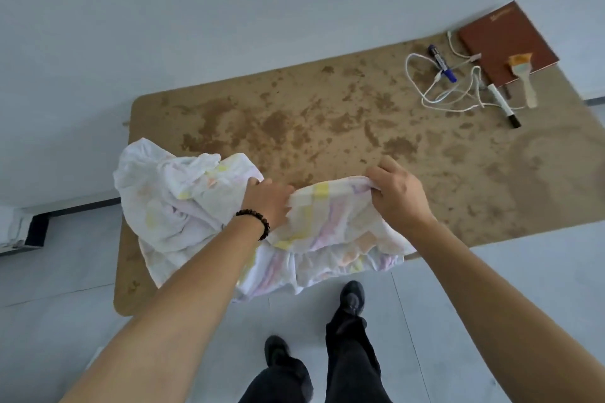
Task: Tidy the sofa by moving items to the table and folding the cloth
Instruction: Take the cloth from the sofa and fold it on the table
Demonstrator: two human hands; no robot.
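Observation:
A white cloth (176, 206) with pale yellow and pink stripes lies crumpled on the near left part of the brown mottled table (327, 114), with one part hanging over the near edge. My left hand (266, 203), with a dark bead bracelet on the wrist, grips the cloth's upper edge near its middle. My right hand (397, 193) pinches the same edge further right, and the fabric is stretched between the two hands.
At the table's far right lie a brown notebook (505, 39), a small brush (525, 78), a white cable (448, 85), a blue marker (442, 64) and a white marker (502, 105). My dark shoes (352, 296) stand on the pale floor by the near edge.

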